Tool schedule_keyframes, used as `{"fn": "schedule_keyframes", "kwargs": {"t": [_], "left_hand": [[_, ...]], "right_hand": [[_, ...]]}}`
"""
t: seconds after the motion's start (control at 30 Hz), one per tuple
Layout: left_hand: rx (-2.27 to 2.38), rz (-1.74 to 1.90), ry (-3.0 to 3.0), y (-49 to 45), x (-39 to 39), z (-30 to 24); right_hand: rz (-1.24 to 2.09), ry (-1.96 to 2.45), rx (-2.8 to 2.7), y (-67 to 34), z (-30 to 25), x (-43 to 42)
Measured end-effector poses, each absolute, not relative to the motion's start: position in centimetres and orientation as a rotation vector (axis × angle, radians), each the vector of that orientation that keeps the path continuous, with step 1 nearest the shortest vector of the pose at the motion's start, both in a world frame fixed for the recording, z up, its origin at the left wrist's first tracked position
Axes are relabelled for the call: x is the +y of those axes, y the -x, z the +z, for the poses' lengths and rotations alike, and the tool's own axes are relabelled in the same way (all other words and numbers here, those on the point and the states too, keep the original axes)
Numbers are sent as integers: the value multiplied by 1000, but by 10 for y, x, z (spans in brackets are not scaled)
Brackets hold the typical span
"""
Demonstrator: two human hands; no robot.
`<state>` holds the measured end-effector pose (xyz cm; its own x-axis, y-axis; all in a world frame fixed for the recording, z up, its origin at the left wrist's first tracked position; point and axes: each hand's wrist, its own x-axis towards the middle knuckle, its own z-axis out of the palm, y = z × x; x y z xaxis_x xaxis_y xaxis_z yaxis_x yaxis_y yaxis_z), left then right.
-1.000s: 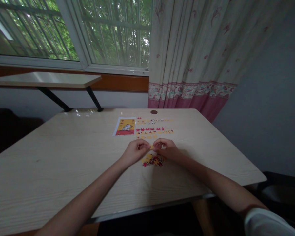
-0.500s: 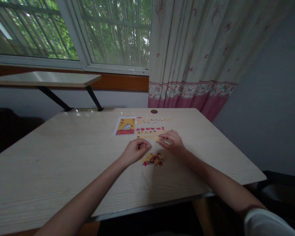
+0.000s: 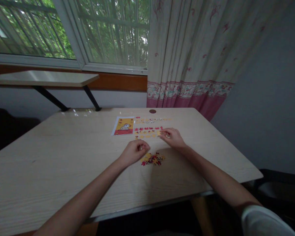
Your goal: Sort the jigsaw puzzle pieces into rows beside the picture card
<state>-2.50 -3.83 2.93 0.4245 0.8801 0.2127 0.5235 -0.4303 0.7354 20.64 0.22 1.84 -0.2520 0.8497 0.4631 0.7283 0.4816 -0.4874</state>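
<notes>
My right hand (image 3: 173,137) is at the right end of the sorted rows, its thumb and fingers pinched on a yellow jigsaw piece (image 3: 159,133). My left hand (image 3: 135,151) rests curled just left of a loose pile of jigsaw pieces (image 3: 152,159), fingertips together; whatever they may hold is hidden. The pile mixes yellow, red and dark-patterned pieces. Beyond both hands, jigsaw pieces lie in rows, among them a row of red pieces (image 3: 148,128) and rows of yellow ones. Left of these rows lies a picture sheet (image 3: 124,126) with a white animal on yellow and red.
The pale wooden table (image 3: 71,164) runs back to the wall under the window. A dark round spot (image 3: 152,111) is near its far edge. A raised shelf (image 3: 46,78) on black legs stands at the back left, and a floral curtain (image 3: 186,65) hangs behind.
My right hand has moved slightly away from me, from the lower yellow row to the right end of the rows, its fingers closer together. My left hand has stayed beside the pile.
</notes>
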Motion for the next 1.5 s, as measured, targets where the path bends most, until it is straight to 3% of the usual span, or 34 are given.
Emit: {"fn": "schedule_keyframes", "kwargs": {"t": [0.27,1.13,1.5], "left_hand": [[1194,789,-2135,27,-36,25],[1187,714,-2249,31,-34,25],[983,510,-2502,41,-32,31]], "right_hand": [[265,1493,-2085,-208,5,15],[158,1392,-2204,-206,1,19],[169,1075,-2297,-195,12,-11]]}}
